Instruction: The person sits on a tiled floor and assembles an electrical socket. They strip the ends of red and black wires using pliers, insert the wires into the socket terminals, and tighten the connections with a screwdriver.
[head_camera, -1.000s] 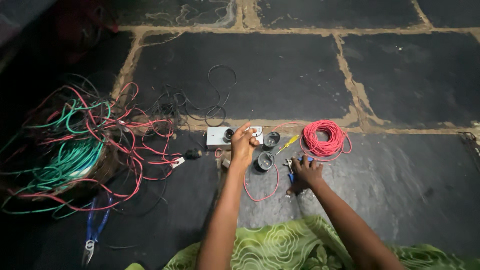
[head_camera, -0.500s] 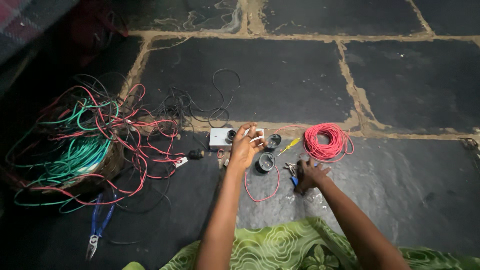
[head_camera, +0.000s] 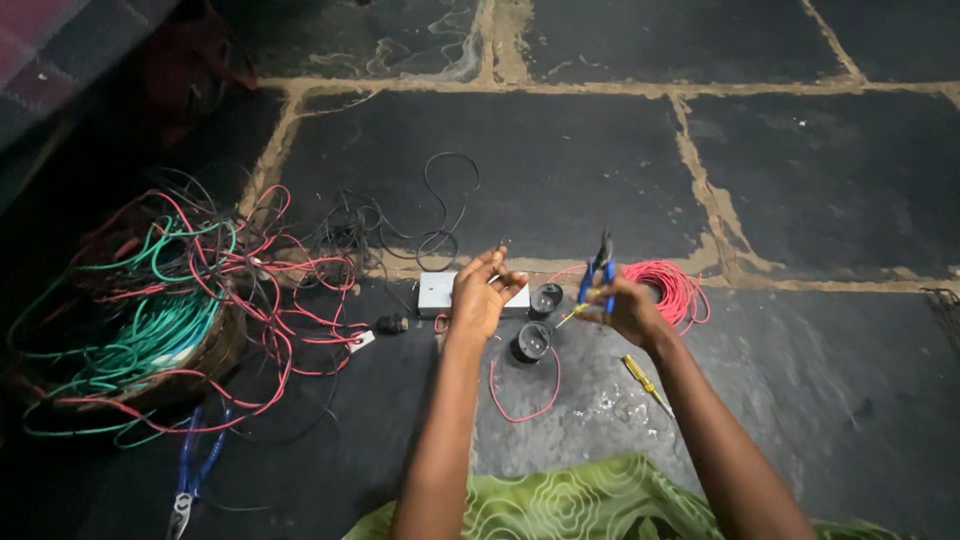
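Red insulated wire runs from the left hand down in a loop to the slate floor, at 6 o'clock of the black round socket. Left hand pinches the wire end, fingers curled shut on it; right hand grips blue-handled pliers, tips up. Judgement: keep the wire end taut and short beyond the pinch, and close the pliers squarely on it. White switch box sits at 9 o'clock of the left hand, red wire coil at 3 o'clock of the right. Versus a second ago: both hands are raised off the floor, pliers lifted clear of the coil.
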